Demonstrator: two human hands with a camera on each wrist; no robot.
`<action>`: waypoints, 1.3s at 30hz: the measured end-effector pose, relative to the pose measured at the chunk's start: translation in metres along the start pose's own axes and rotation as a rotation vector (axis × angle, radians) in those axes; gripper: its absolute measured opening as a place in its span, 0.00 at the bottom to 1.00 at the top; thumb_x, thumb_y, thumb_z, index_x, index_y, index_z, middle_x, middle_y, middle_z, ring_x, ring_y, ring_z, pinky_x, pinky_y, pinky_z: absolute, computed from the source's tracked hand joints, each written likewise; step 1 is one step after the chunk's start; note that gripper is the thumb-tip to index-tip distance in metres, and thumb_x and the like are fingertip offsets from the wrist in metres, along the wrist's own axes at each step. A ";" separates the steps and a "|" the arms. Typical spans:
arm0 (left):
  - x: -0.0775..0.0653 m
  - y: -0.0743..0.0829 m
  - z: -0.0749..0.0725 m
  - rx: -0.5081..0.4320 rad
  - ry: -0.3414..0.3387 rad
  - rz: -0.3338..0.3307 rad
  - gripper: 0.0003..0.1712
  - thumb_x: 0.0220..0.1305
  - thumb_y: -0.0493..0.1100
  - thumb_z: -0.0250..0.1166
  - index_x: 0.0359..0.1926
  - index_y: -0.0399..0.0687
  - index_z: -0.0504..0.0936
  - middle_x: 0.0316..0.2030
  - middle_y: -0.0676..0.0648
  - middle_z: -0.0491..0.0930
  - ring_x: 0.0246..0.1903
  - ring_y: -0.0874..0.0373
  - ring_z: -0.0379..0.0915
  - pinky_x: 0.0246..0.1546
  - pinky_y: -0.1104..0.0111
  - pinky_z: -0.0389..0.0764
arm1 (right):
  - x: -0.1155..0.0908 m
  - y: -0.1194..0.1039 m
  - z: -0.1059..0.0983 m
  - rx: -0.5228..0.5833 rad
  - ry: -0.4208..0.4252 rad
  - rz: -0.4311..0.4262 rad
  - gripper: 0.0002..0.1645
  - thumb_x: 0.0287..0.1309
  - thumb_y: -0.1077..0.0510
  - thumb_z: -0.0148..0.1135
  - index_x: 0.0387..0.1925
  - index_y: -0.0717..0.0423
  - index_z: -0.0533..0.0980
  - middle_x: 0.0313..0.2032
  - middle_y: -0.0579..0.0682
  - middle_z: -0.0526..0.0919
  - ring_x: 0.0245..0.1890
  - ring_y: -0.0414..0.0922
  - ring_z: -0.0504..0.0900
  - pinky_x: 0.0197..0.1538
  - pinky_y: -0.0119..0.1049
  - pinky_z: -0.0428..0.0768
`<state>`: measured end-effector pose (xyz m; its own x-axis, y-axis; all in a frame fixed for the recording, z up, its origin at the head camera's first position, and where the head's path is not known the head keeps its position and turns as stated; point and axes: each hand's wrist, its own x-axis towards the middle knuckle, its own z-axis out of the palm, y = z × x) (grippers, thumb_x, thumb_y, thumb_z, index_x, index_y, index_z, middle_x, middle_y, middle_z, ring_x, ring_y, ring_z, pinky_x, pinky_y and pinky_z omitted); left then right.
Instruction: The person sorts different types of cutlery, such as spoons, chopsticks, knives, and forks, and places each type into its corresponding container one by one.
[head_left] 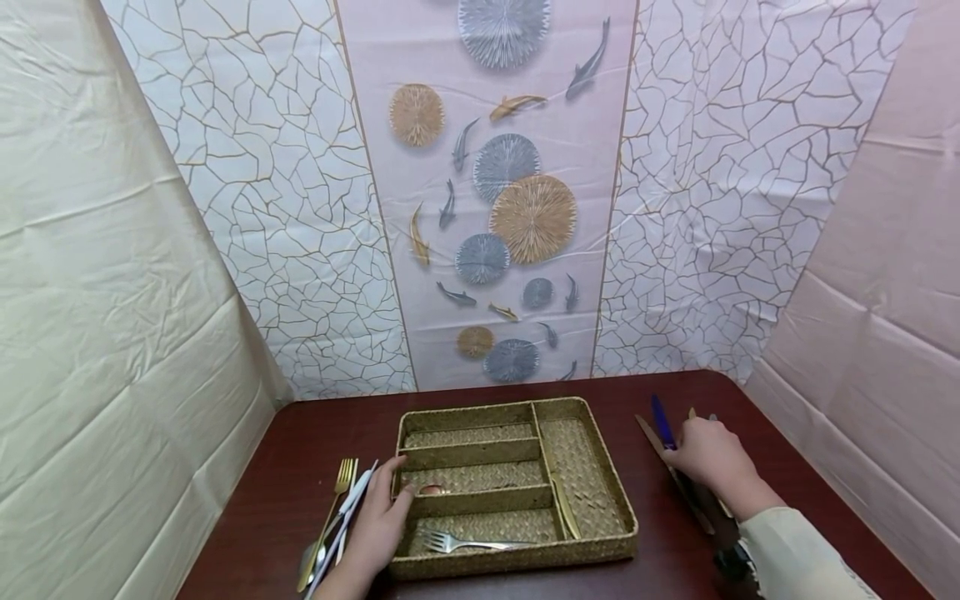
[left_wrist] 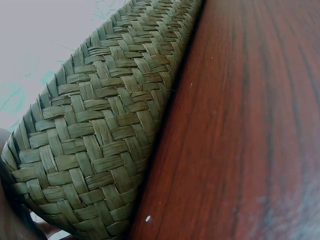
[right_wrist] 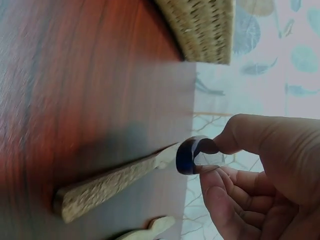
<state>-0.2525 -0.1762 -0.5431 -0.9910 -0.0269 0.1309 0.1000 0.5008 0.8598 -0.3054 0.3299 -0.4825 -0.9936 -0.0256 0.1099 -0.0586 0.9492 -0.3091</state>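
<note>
My left hand [head_left: 381, 523] grips the left side of a woven cutlery tray [head_left: 517, 562], its thumb and fingers at the rim. In the left wrist view the tray's outer wall [left_wrist: 100, 120] fills much of the picture. To the tray's right, my right hand [head_left: 712, 457] pinches a dark blue utensil [head_left: 661, 421] between thumb and fingers. Only a curved blue piece [right_wrist: 186, 157] of it shows in the right wrist view, so its kind is unclear. Beneath that hand lie a knife [head_left: 651, 435] and other cutlery, partly hidden. A textured handle [right_wrist: 110, 187] lies on the table.
Inside the tray, a silver fork [head_left: 450, 542] lies in the front compartment and a gold knife [head_left: 566, 507] leans in the right one. A reddish piece [head_left: 432, 490] shows in the middle compartment. Left of the tray lie a gold fork [head_left: 344, 477] and white-handled cutlery [head_left: 356, 493].
</note>
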 end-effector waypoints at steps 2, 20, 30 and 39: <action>0.000 0.000 0.000 0.002 -0.002 -0.001 0.31 0.76 0.48 0.55 0.75 0.49 0.60 0.73 0.39 0.55 0.72 0.39 0.52 0.65 0.38 0.59 | 0.000 -0.005 -0.001 0.007 0.004 -0.001 0.24 0.52 0.51 0.66 0.08 0.49 0.66 0.09 0.42 0.63 0.13 0.44 0.66 0.19 0.38 0.64; -0.003 -0.003 0.002 0.005 0.022 0.036 0.31 0.75 0.46 0.58 0.74 0.48 0.61 0.73 0.40 0.57 0.72 0.41 0.54 0.67 0.41 0.58 | 0.004 -0.072 -0.009 0.060 0.027 -0.075 0.24 0.49 0.54 0.66 0.09 0.47 0.61 0.10 0.40 0.57 0.12 0.40 0.56 0.25 0.41 0.66; -0.002 -0.002 0.001 0.014 0.018 0.023 0.32 0.75 0.47 0.57 0.74 0.49 0.61 0.73 0.41 0.57 0.72 0.40 0.53 0.66 0.40 0.58 | 0.000 -0.101 0.003 0.132 -0.021 -0.063 0.25 0.49 0.55 0.68 0.10 0.46 0.61 0.11 0.40 0.54 0.13 0.39 0.52 0.20 0.34 0.55; -0.001 -0.001 0.001 0.009 0.005 0.006 0.31 0.76 0.47 0.56 0.75 0.50 0.60 0.73 0.40 0.55 0.72 0.39 0.52 0.65 0.38 0.58 | 0.001 -0.117 0.016 0.073 -0.037 -0.092 0.27 0.47 0.54 0.70 0.07 0.45 0.61 0.09 0.38 0.53 0.12 0.39 0.50 0.20 0.35 0.55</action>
<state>-0.2518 -0.1755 -0.5442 -0.9899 -0.0282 0.1390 0.1054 0.5089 0.8544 -0.3006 0.2138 -0.4616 -0.9865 -0.1247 0.1065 -0.1555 0.9170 -0.3674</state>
